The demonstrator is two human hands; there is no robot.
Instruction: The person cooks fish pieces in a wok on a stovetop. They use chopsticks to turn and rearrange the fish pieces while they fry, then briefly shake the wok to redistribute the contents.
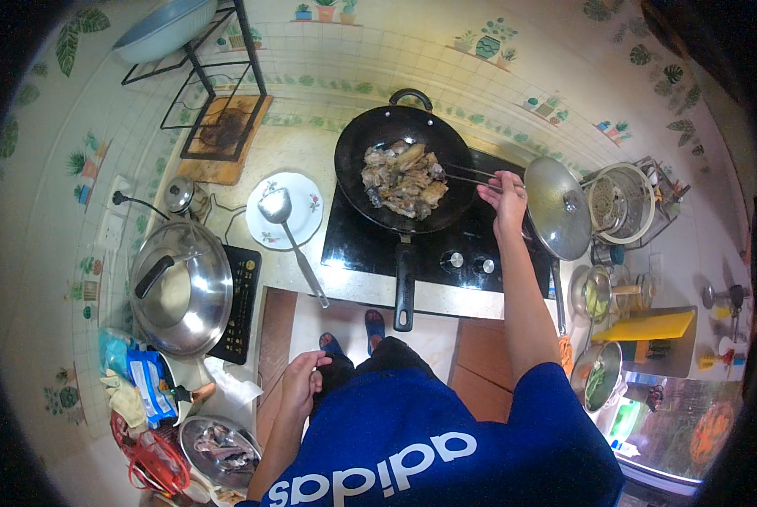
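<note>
My right hand (506, 201) holds a pair of chopsticks (470, 171), reaching over the right rim of a black wok (359, 142). Their tips meet the edge of a heap of browned food pieces (405, 177), which look like fish or meat. The wok stands on a black glass cooktop (353, 237), its long handle (405, 279) pointing towards me. My left hand (302, 383) hangs before my body, fingers curled; I see nothing clearly held in it. Left of the wok, a metal spatula (277, 206) rests across a white flowered plate (267, 234).
A domed lid (557, 209) leans upright right of the cooktop, beside a steamer pot (638, 209). A large lidded steel pot (207, 304) stands left on a black induction plate (242, 310). A bowl of raw pieces (220, 450) sits lower left. Bowls of greens (597, 380) line the right.
</note>
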